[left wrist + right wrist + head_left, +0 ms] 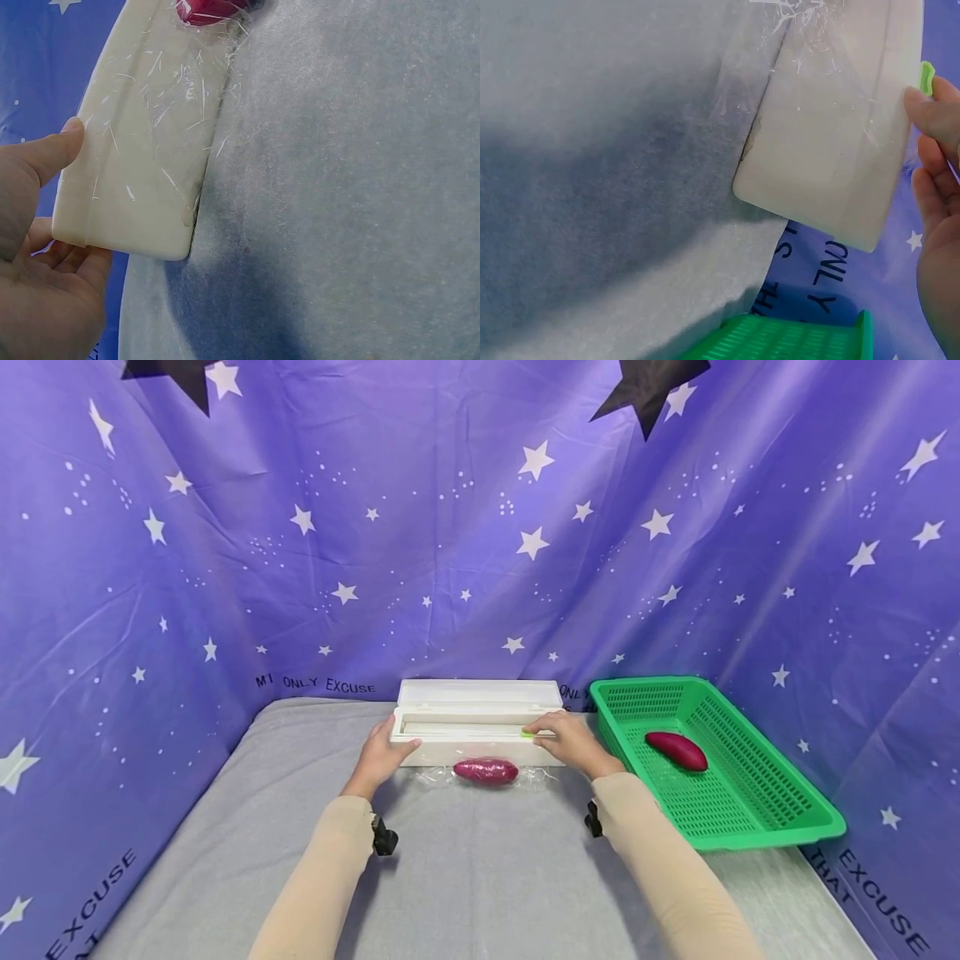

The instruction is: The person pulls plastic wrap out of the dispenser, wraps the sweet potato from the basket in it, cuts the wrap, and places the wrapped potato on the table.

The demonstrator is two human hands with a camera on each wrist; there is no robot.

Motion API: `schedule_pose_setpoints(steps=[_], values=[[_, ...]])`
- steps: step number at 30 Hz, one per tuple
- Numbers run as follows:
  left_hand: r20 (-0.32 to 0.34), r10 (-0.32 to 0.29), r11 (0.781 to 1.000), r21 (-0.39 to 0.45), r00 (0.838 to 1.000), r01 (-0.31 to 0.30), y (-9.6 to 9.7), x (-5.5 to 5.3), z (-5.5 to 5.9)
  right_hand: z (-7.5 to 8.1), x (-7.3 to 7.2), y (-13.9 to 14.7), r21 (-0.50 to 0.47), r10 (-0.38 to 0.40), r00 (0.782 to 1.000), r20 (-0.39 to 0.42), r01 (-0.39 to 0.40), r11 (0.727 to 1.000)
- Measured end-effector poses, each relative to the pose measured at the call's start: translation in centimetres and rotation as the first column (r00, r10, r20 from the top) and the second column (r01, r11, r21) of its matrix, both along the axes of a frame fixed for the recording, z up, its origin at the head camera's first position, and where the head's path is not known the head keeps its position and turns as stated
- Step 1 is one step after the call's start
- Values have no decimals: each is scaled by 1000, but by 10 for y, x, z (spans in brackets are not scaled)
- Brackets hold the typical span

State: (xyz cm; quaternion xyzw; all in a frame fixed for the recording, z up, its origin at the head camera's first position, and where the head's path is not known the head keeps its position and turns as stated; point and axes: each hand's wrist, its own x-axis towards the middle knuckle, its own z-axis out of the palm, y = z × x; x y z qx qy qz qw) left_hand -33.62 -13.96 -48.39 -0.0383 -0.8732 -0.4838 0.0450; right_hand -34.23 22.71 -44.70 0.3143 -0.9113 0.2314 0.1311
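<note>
A white cling film dispenser box (450, 753) lies across the back of the table, its lid (480, 693) raised. My left hand (377, 762) grips the box's left end, thumb on the front edge and fingers curled around the end. At the right, my right hand (576, 745) pinches the small green slide cutter (927, 78) between thumb and index finger on the box's top edge. A purple sweet potato (486, 771) rests against the box's front, covered by clear cling film (538, 777) that spreads out to both sides.
To the right stands a green plastic basket (813, 823) with another purple sweet potato (678, 751) inside. Grey cloth (480, 877) covers the table. A purple star-patterned curtain (420, 543) hangs close behind and along the sides.
</note>
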Motion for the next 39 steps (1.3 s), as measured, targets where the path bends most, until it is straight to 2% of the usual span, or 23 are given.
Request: schedule_pose_setpoints(steps=[10,16,21,29,39], values=[[10,-2,1000,-12,1000,2,0,-1,1,4,-2,-5,67,64,998,26,-66,996],[-9,0,1000,-13,1000,0,-1,0,2,6,-5,-7,40,71,996,61,-73,997],[-16,-6,1000,-14,1000,6,0,1,1,7,-6,-9,29,36,995,91,-38,999],[-17,0,1000,-28,1000,0,0,0,0,7,-9,-16,-1,-20,996,90,20,1000],[-26,-5,1000,4,1000,5,0,2,-1,6,-9,-20,-39,-69,990,124,75,996]])
